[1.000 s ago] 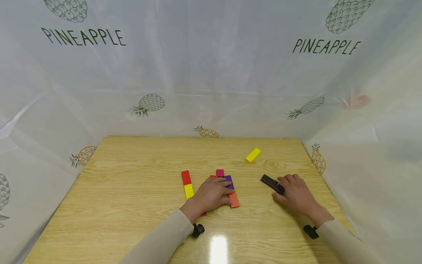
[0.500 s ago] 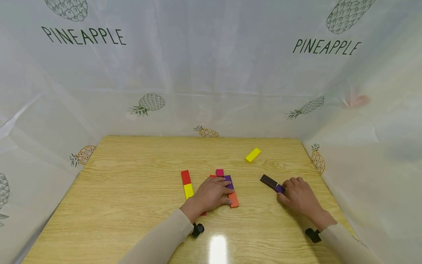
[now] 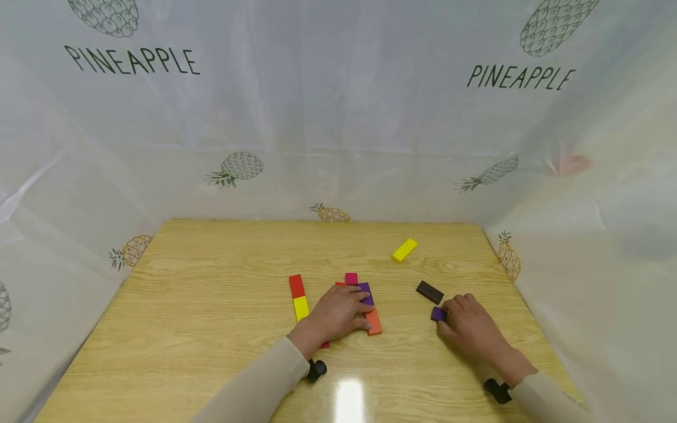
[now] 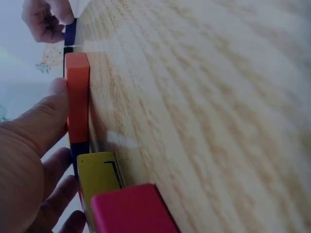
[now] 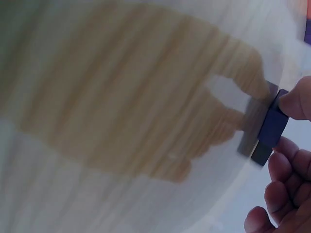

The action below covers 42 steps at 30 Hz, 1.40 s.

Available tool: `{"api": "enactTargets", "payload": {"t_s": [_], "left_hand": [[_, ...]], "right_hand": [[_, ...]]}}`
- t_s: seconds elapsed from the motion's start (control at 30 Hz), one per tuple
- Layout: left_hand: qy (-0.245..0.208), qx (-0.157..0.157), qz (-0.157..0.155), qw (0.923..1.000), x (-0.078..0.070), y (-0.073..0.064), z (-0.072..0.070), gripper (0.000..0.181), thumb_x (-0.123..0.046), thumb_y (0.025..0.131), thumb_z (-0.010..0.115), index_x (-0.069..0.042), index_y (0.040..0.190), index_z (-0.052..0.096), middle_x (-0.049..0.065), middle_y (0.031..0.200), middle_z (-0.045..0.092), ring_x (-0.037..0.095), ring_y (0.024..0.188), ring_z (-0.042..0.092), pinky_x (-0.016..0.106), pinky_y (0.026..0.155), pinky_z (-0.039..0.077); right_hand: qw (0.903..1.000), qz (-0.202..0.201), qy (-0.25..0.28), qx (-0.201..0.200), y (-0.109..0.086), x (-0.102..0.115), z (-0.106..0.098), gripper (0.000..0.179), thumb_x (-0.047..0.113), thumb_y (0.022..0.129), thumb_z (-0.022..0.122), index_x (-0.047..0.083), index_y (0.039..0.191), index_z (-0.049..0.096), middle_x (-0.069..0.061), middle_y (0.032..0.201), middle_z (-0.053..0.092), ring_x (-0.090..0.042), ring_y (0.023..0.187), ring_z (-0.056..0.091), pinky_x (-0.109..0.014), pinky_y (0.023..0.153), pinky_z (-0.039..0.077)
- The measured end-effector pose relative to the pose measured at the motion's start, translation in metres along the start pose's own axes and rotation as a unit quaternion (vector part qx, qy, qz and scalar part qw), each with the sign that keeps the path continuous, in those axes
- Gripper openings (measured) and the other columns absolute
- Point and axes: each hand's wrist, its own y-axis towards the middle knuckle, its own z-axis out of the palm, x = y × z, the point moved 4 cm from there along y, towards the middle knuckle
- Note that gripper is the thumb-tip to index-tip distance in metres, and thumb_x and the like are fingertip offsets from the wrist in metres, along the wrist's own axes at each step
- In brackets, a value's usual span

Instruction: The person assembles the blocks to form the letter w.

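My left hand point(image 3: 341, 311) lies over a group of flat wooden blocks. Its thumb touches an orange block point(image 4: 77, 97), and the fingers spread across a purple block point(image 3: 365, 289) and a magenta block point(image 3: 351, 278). Part of this group is hidden under the palm. On the right, my right hand point(image 3: 471, 326) pinches another purple block point(image 5: 273, 127) between thumb and finger, low over the table. Just beyond it lies a black block point(image 3: 429, 292), apart from the purple one in the head view.
Left of the left hand, a red block point(image 3: 297, 286) and a yellow block point(image 3: 301, 308) lie end to end. A single yellow block point(image 3: 404, 250) sits farther back on the wooden table point(image 3: 222, 258). A pineapple-print curtain point(image 3: 338, 117) surrounds the table's back and sides.
The right hand has drawn the purple block away from the end of the black block, lastly toward the left and nearer the body. The left hand has stayed in place.
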Motion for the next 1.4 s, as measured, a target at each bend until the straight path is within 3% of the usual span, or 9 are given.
{"api": "enactTargets", "payload": {"t_s": [0.23, 0.57, 0.77, 1.4], "left_hand": [[0.009, -0.005, 0.0, 0.9999, 0.002, 0.001, 0.001, 0.046, -0.055, 0.099, 0.066, -0.034, 0.14, 0.07, -0.007, 0.156, 0.058, 0.02, 0.151, 0.046, 0.056, 0.123, 0.037], [0.011, -0.003, 0.001, 0.9999, 0.003, 0.0, -0.003, 0.045, -0.055, 0.1, 0.065, -0.035, 0.14, 0.07, -0.007, 0.156, 0.057, 0.02, 0.151, 0.046, 0.054, 0.123, 0.037], [0.005, -0.006, 0.006, 1.0, 0.003, 0.0, -0.002, 0.045, -0.054, 0.101, 0.065, -0.033, 0.14, 0.07, -0.006, 0.157, 0.057, 0.022, 0.151, 0.045, 0.057, 0.123, 0.037], [0.006, 0.004, 0.006, 1.0, 0.001, 0.002, -0.002, 0.045, -0.054, 0.1, 0.065, -0.033, 0.14, 0.07, -0.007, 0.157, 0.056, 0.02, 0.151, 0.045, 0.053, 0.123, 0.038]], "right_hand": [[0.9951, -0.093, 0.02, -0.028, 0.012, 0.042, 0.006, 0.022, 0.021, 0.085, 0.081, 0.009, 0.101, 0.07, 0.002, 0.095, 0.061, -0.012, 0.085, 0.047, -0.034, 0.074, 0.047], [0.9858, -0.15, 0.073, 0.02, 0.026, 0.09, 0.012, 0.023, 0.024, 0.087, 0.081, 0.013, 0.105, 0.072, 0.007, 0.099, 0.063, -0.008, 0.091, 0.048, -0.028, 0.077, 0.049], [0.9834, -0.17, 0.063, 0.01, 0.025, 0.096, 0.015, 0.026, 0.026, 0.085, 0.081, 0.013, 0.106, 0.072, 0.008, 0.099, 0.062, -0.008, 0.09, 0.048, -0.027, 0.078, 0.048], [0.9837, -0.165, 0.066, 0.029, 0.024, 0.093, 0.018, 0.026, 0.027, 0.086, 0.081, 0.014, 0.107, 0.071, 0.007, 0.102, 0.063, -0.008, 0.092, 0.047, -0.027, 0.078, 0.048]]}}
